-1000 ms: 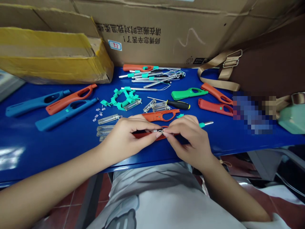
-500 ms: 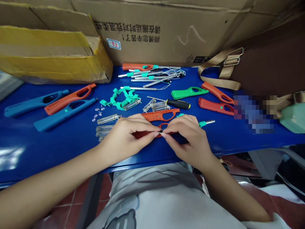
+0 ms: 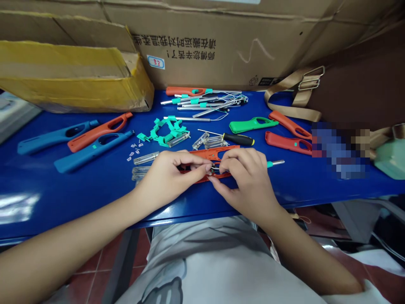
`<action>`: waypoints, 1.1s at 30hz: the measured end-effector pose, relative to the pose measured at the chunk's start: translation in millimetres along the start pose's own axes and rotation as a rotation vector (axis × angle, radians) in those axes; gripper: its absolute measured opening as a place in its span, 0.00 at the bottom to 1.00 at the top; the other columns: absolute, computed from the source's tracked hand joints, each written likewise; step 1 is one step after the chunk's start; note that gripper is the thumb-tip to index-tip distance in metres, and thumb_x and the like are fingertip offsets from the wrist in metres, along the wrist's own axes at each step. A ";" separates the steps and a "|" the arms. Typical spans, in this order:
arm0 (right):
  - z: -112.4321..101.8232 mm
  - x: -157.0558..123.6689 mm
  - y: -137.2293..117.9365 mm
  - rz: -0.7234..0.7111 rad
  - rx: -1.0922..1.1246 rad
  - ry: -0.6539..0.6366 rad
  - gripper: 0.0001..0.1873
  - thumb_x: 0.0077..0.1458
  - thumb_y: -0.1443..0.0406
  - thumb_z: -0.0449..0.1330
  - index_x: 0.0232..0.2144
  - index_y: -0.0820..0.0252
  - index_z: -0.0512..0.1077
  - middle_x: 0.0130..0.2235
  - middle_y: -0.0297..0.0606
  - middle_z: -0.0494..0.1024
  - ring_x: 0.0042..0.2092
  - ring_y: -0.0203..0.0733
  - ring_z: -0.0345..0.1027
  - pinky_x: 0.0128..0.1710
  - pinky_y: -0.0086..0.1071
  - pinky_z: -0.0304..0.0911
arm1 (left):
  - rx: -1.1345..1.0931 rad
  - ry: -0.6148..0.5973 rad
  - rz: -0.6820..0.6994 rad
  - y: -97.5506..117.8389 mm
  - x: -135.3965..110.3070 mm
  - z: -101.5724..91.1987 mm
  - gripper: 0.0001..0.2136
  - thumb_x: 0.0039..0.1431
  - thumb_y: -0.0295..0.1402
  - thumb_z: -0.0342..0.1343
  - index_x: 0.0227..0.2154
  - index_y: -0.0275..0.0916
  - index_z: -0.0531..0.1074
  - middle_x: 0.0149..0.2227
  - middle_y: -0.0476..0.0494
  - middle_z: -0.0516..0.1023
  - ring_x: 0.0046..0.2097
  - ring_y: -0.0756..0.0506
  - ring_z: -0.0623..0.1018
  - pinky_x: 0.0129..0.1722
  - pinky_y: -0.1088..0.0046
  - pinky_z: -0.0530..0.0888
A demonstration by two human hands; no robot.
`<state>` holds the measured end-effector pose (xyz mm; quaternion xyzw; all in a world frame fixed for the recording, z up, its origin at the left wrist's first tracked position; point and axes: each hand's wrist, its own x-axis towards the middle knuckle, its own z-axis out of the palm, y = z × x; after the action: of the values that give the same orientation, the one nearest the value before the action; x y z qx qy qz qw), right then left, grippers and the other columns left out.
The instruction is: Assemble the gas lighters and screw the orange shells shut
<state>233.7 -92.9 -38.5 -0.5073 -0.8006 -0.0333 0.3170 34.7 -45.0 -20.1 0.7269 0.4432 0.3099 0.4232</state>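
Observation:
Two orange lighter shell halves (image 3: 200, 153) lie open side by side under my fingers, partly hidden. My left hand (image 3: 180, 173) is closed in a pinch above them, with a thin pale wire (image 3: 215, 168) showing at its fingertips. My right hand (image 3: 245, 171) curls over the shells' right part, index finger by the wire and thumb lower, near the left fingertips. What its fingers hold is hidden. A metal tube with a teal collar (image 3: 276, 163) sticks out beyond my right hand. Clear fluid tanks (image 3: 146, 158) lie beside my left hand.
Behind lie metal lighter tubes with wires (image 3: 202, 119), a ring of teal parts (image 3: 157, 134) and a screwdriver (image 3: 238, 138). Blue shells (image 3: 90, 153) are left; green (image 3: 253, 124) and red ones (image 3: 286, 142) right. A yellow-taped box (image 3: 95, 90) and a large carton (image 3: 196, 25) stand behind.
My right fingers have spread from their pinch, the thumb now lower and apart from the index finger. The thin wire has come into sight between my hands. The view has shifted slightly.

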 end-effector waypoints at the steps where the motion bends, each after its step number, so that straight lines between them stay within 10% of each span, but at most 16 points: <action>1: 1.8 1.0 -0.9 0.004 -0.016 -0.007 0.09 0.59 0.64 0.66 0.35 0.55 0.67 0.41 0.37 0.76 0.45 0.47 0.68 0.45 0.41 0.57 | 0.007 0.008 -0.001 0.6 0.0 -0.2 0.05 0.58 0.34 0.65 0.35 0.42 0.85 0.36 0.50 0.86 0.37 0.48 0.84 0.38 0.77 0.77; 33: 3.9 3.9 -6.8 0.063 0.070 0.042 0.03 0.61 0.66 0.64 0.33 0.55 0.72 0.38 0.33 0.83 0.42 0.42 0.75 0.47 0.40 0.59 | -0.125 -0.043 -0.074 2.5 1.1 -2.9 0.09 0.57 0.37 0.66 0.38 0.40 0.85 0.33 0.47 0.86 0.31 0.47 0.81 0.30 0.74 0.76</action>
<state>225.0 -91.6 -37.6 -0.5203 -0.7781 -0.0059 0.3520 33.6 -43.6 -16.5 0.6889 0.4404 0.3054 0.4881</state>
